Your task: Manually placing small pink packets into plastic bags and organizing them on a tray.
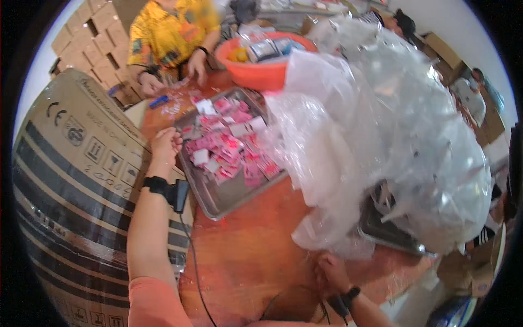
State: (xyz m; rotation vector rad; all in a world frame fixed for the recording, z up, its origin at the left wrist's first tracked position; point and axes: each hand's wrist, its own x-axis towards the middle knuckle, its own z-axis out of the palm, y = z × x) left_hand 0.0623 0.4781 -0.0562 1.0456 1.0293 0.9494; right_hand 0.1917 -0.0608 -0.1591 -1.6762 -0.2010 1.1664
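A grey metal tray [218, 205] lies on the table in front of me, heaped with small pink and white printed packets [231, 144]. My left hand [166, 146] is at its left rim, fingers curled in; whether they pinch anything is hidden. Near the table's front edge, my right hand [331, 272] is closed, just below a loose sheet of clear plastic [327, 229]; I cannot make out what is in it. Both wrists wear black straps with a small dark device, and a cable runs down from the left one.
A large striped cardboard carton [81, 180] stands close on my left. Big clear plastic bags [403, 125] fill the right side, partly over another dark tray [389, 229]. Across the table, a person in yellow [171, 38] works beside an orange basin [256, 73] and a blue object [159, 102].
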